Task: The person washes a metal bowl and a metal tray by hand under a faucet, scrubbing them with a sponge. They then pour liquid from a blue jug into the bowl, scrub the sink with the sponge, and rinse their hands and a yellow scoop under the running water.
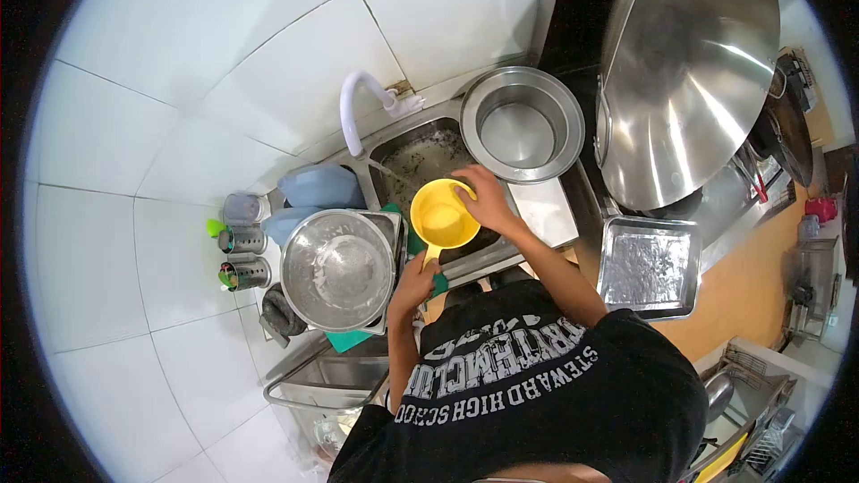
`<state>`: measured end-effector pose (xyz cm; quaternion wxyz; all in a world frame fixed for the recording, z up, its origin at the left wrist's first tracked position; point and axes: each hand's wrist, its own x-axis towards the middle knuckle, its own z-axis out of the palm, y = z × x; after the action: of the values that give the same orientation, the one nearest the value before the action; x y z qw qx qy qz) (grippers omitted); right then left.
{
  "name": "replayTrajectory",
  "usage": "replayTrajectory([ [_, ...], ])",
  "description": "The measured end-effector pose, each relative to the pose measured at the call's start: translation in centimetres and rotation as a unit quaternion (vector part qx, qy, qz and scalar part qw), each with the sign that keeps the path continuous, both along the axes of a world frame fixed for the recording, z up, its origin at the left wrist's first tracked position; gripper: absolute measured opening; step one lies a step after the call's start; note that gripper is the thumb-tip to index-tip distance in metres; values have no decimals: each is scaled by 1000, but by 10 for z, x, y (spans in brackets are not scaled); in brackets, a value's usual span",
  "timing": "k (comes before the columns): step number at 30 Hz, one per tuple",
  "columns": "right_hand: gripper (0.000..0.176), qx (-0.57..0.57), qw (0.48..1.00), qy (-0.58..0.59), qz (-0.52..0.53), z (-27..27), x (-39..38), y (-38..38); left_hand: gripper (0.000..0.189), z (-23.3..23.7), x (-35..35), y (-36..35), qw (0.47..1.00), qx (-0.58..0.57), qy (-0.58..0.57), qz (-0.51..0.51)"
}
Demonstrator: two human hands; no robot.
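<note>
A yellow dipper [444,214] is held over the near part of the metal sink [380,145], its bowl facing up. My left hand [414,283] is closed around the dipper's handle, below the bowl. The fingers of my right hand [484,199] grip the right side of its rim. The white faucet [352,116] curves over the sink's left edge, and a thin stream of water seems to run from it. Murky water with dark bits shows in the basin behind the dipper.
A round metal pot [522,130] sits at the sink's right edge. Left of the sink are a large metal bowl [337,268] and blue jugs [319,190]. A huge wok [689,72] leans at the right, above a rectangular metal tray [649,266].
</note>
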<state>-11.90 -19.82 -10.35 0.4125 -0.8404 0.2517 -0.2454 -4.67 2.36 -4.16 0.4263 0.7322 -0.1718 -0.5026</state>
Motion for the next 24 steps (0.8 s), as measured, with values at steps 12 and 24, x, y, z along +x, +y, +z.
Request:
replayTrajectory([
  [12,27,50,993,104,-25,23,0,-62,18,6,10,17,999,-15,33,25],
  [24,53,76,904,413,77,-71,15,-163,20,22,-16,39,992,-27,48,113],
])
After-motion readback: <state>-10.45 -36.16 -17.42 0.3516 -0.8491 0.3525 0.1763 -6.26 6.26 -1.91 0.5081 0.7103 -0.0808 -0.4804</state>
